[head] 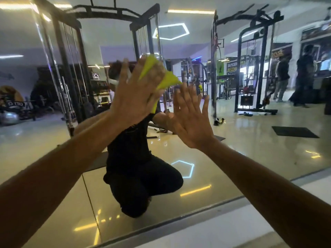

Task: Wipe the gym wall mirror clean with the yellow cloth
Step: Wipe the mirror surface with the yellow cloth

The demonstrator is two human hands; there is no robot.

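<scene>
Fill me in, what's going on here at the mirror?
A person kneels facing the gym wall mirror. The left hand presses the yellow cloth flat against the glass. The right hand is spread open on the mirror beside it, holding nothing.

Yellow cloth point(162, 78): bright, crumpled, pressed flat against the glass, corners sticking out upward and rightward.
Wall mirror point(250, 140): large, upright, reflecting gym equipment and glossy floor.
</scene>
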